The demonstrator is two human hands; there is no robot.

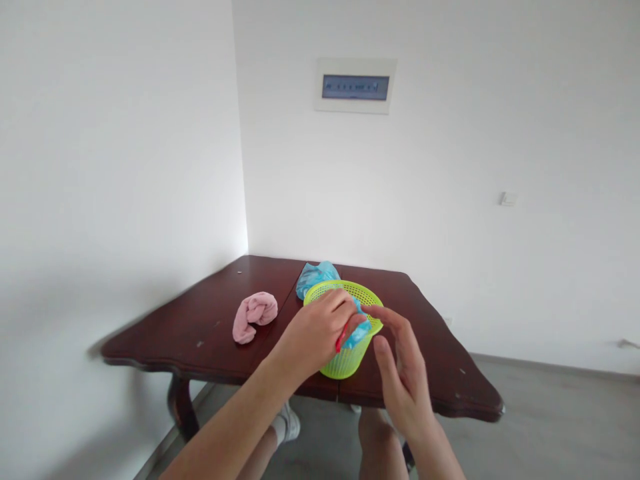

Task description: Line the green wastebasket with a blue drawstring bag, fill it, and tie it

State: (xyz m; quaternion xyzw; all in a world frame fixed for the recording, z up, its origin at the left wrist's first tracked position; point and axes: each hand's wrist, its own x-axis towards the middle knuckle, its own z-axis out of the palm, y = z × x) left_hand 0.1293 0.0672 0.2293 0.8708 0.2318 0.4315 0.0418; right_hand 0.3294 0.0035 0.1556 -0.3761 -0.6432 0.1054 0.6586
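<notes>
A yellow-green perforated plastic basket stands on the table in front of me. My left hand is closed over its near side, gripping a crumpled light-blue plastic bag. A short red strip pokes out below the fingers of that hand. To the right of the basket, my right hand has thumb and fingers apart, with a fingertip close to the blue bag; whether it touches is unclear. Behind the basket lies more crumpled blue plastic. My left hand hides part of the basket's opening.
A twisted pink cloth band lies to the left on the dark red-brown wooden table. White walls meet at the table's far left corner. A panel box and a switch are on the far wall. My legs are under the table.
</notes>
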